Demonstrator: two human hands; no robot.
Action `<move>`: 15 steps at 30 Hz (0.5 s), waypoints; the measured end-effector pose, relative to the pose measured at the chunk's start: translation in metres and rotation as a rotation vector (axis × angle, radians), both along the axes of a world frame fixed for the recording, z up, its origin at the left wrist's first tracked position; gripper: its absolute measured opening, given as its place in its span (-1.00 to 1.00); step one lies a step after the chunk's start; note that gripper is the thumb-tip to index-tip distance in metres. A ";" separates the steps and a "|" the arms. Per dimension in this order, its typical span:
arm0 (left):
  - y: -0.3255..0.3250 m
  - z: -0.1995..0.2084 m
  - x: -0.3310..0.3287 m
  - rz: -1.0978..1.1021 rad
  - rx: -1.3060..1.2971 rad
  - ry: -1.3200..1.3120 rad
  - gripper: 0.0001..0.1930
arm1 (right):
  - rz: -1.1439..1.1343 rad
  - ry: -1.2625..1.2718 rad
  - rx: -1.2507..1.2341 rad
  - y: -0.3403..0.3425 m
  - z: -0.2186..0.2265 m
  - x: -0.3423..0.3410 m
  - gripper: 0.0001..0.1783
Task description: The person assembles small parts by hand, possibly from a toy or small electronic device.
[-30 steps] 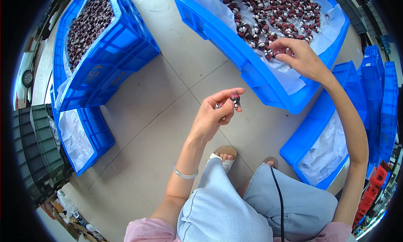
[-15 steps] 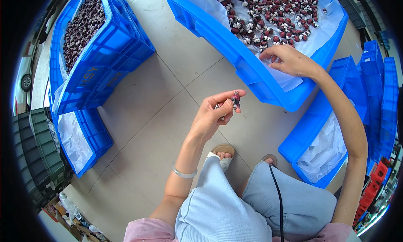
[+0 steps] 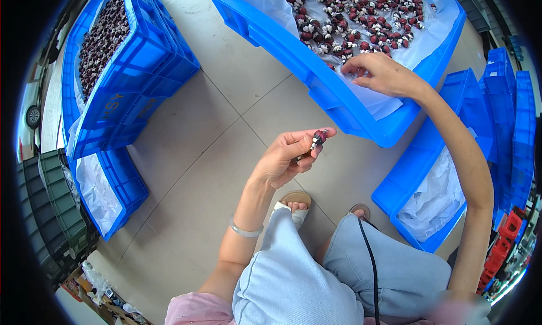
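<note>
i observe the left hand pinched on a dark-red piece. the right hand curls, thumb and forefinger apart, blue crate beneath it.

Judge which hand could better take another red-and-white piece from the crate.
Probably the right hand: it is over the crate, near the pieces; the left hand, outside it, holds some.

A: Right hand?
B: Shifted toward the blue crate wall, now at the edge of the red-and-white pieces.
A: Left hand?
B: Turned slightly; held piece, upright earlier, leans right.
</note>
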State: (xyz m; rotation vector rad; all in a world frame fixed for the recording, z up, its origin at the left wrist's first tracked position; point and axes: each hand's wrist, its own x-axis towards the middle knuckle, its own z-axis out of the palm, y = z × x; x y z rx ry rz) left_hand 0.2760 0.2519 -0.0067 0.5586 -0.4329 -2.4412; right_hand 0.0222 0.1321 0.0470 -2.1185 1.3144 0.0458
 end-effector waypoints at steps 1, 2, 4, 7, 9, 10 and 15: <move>0.000 0.000 0.000 -0.001 0.001 -0.001 -0.54 | -0.001 -0.001 0.001 0.000 0.000 -0.001 -0.64; 0.000 -0.001 0.000 -0.012 -0.020 -0.007 -0.53 | 0.008 -0.015 -0.003 0.000 0.000 -0.002 -0.64; 0.001 -0.001 -0.001 -0.024 -0.039 -0.012 -0.53 | 0.016 -0.027 -0.006 -0.001 -0.001 -0.002 -0.64; 0.001 0.001 -0.003 -0.026 -0.050 -0.015 -0.54 | 0.020 -0.024 -0.018 -0.001 -0.001 -0.002 -0.63; 0.001 0.003 -0.004 -0.020 -0.035 -0.030 -0.57 | 0.024 -0.031 -0.021 -0.001 0.000 -0.001 -0.64; 0.002 0.003 -0.004 -0.020 -0.035 -0.030 -0.57 | 0.024 -0.031 -0.021 -0.001 0.000 -0.002 -0.64; 0.003 0.002 -0.006 -0.032 -0.035 -0.031 -0.58 | 0.034 -0.037 -0.014 0.000 0.000 -0.003 -0.64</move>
